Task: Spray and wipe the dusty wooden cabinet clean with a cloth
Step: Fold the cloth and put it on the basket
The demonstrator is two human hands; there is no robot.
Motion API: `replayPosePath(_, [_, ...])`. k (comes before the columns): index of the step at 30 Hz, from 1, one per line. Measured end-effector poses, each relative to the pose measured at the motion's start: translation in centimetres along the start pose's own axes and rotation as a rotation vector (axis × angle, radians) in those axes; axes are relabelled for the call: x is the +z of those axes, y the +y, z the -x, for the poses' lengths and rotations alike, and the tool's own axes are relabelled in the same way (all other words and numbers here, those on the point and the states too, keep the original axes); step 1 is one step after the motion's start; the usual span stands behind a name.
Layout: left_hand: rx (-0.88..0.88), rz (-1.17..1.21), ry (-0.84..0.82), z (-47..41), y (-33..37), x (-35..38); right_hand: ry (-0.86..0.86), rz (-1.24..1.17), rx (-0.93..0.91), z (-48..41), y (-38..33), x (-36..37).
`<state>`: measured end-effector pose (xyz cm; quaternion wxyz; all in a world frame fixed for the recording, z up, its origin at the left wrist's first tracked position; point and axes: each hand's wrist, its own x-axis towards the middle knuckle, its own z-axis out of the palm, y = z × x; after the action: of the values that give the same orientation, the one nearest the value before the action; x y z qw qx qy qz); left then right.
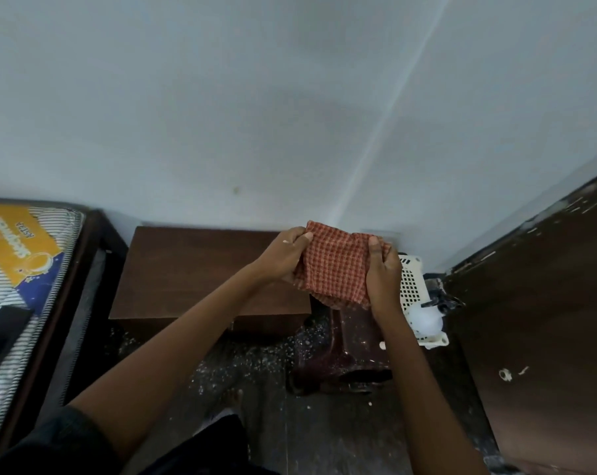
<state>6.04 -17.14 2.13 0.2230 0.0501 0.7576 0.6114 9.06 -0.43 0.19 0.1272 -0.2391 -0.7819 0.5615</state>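
A low dark wooden cabinet (191,269) stands against the pale wall, left of centre. Above its right edge I hold an orange checked cloth (334,265) stretched between both hands. My left hand (283,255) grips the cloth's left side, my right hand (382,269) its right side. A spray bottle (430,313) with a black trigger and a whitish body lies in a white perforated basket (412,286) just right of my right hand.
A bed with a striped mattress (26,265) and dark frame runs along the left. A dark brown plastic stool (341,351) sits under the basket. A brown door (544,303) with scuffed paint stands at the right. The dark floor (256,365) is strewn with white specks.
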Motion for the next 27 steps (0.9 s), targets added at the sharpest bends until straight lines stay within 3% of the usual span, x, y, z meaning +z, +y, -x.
replayPosePath(10, [-0.147,0.225,-0.092,-9.6,0.8,7.8,-0.158,-0.06,0.21,-10.3,2.0,-7.1])
replayPosePath(14, [-0.178,0.162,-0.09,-14.2,1.4,13.0,-0.209,0.004,0.225,-16.7,4.0,-11.3])
replayPosePath(20, [-0.27,0.07,0.099,-21.4,-1.8,23.5,-0.317,0.248,0.266,-26.8,13.7,-14.1])
replayPosePath(27, [-0.425,-0.036,0.089,-25.8,-6.6,29.1,-0.428,0.51,0.319,-30.5,22.8,-14.7])
